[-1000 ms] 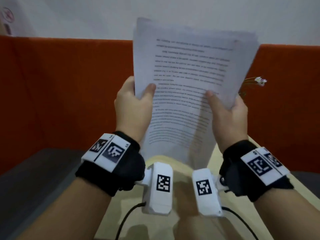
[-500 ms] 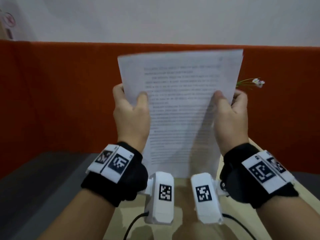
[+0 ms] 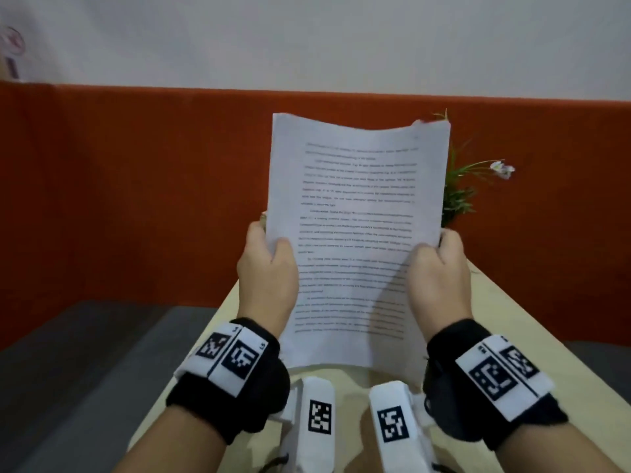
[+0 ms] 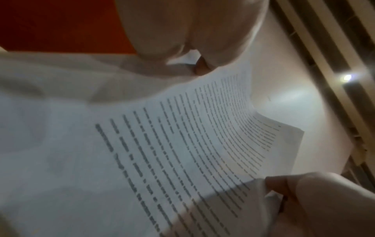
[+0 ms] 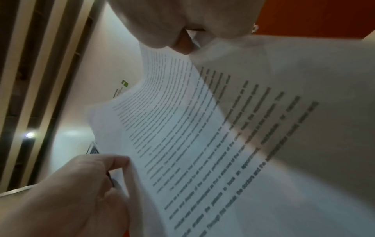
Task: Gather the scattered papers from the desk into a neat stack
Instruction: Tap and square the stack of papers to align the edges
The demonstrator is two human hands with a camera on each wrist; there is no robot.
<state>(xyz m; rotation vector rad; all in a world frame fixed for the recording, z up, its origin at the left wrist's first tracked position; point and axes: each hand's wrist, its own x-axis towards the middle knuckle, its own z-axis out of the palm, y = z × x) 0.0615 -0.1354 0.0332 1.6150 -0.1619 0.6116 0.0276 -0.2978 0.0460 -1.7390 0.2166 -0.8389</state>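
A stack of printed white papers (image 3: 355,216) stands upright in front of me, its sheets roughly aligned and its top edge bowed. My left hand (image 3: 269,254) grips the stack's left edge, thumb on the front page. On the opposite edge my right hand (image 3: 438,259) holds it the same way. The stack's bottom edge hangs low over the light wooden desk (image 3: 512,319); whether it touches is unclear. Both wrist views show the text page curving upward: papers (image 4: 182,144) with the left hand (image 4: 188,32) above, papers (image 5: 223,136) with the right hand (image 5: 172,24) above.
A small green plant with a white flower (image 3: 464,186) stands behind the papers at the desk's back right. An orange partition (image 3: 136,182) runs along the back. A grey surface (image 3: 85,370) lies to the left of the desk.
Both hands have come down with the papers. The stack, tilted and fanned a second ago, now stands straight with its edges closer together.
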